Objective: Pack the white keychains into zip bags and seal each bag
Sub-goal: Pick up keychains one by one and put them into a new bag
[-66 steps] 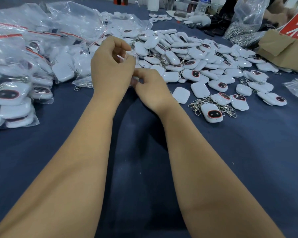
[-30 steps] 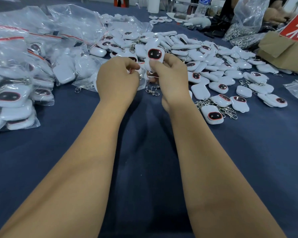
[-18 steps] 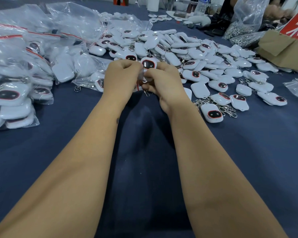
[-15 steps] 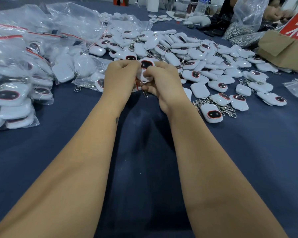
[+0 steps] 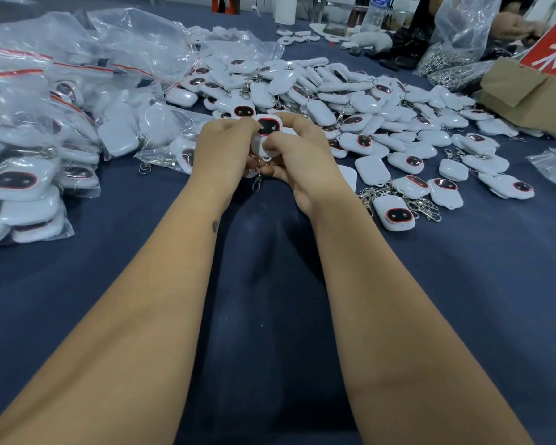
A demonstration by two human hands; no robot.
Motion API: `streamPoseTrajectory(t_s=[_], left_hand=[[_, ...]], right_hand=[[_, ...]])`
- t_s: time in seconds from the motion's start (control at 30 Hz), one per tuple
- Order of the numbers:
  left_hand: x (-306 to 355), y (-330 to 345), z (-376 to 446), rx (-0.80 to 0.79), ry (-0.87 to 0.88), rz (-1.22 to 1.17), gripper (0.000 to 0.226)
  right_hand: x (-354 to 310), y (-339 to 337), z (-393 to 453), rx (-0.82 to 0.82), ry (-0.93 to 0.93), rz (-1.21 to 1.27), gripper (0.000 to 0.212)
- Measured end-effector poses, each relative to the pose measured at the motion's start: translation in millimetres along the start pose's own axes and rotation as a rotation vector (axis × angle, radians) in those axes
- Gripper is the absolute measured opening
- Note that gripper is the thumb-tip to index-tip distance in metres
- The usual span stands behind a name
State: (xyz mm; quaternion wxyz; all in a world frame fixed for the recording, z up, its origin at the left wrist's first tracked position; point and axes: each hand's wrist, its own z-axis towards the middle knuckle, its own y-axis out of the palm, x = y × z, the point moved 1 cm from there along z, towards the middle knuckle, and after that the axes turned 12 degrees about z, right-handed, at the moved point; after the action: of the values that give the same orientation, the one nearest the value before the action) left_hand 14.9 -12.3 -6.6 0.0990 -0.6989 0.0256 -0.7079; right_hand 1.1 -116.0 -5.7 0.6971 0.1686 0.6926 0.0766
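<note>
At frame centre, left hand (image 5: 220,149) and right hand (image 5: 299,155) pinch one keychain (image 5: 268,130) with curled fingers; best seat it fully before pressing the seal.

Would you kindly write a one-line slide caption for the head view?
Both hands, left hand and right hand, grip a white keychain above the blue table, between packed zip bags and loose keychains.
</note>
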Motion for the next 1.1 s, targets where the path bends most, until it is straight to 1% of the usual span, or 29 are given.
streamPoseTrajectory(t_s=[0.1,0.2,0.27,0.43,0.6,0.8,0.9,1.03,1.1], left_hand=[[-0.6,-0.3,-0.5,-0.012,0.015,-0.006,0.021],[-1.5,0.2,0.5,-0.007,0.036,0.035,0.019],[-2.1,0.7,1.7,0.004,0.035,0.050,0.022],[-0.7,0.6,1.2,-0.009,0.007,0.029,0.015],[0.6,0.1,1.1,0.002,-0.032,-0.002,0.025],[0.6,0.3,1.3,0.009,-0.040,0.009,0.017],[0.3,0.5,1.2,-0.001,-0.026,0.022,0.017],[-0.5,0.4,-0.6,-0.043,0.047,0.063,0.015],[-1.0,0.1,-0.5,-0.049,0.066,0.070,0.017]], right_hand=[[-0.8,0.2,0.5,-0.007,0.011,0.003,0.028],[-3.3,1.8,1.3,0.000,0.060,0.046,0.013],[-3.4,2.2,2.1,0.018,0.083,0.092,0.010],[-1.2,0.1,1.5,-0.017,0.035,0.069,0.014],[-1.5,0.9,1.1,-0.013,0.015,0.030,0.011],[2.7,2.4,0.9,0.015,-0.030,-0.013,0.013],[2.1,3.4,1.0,0.036,-0.024,0.025,0.013],[-0.1,3.3,1.0,0.036,0.011,0.079,0.015],[-0.2,3.1,0.5,0.027,0.017,0.076,0.015]])
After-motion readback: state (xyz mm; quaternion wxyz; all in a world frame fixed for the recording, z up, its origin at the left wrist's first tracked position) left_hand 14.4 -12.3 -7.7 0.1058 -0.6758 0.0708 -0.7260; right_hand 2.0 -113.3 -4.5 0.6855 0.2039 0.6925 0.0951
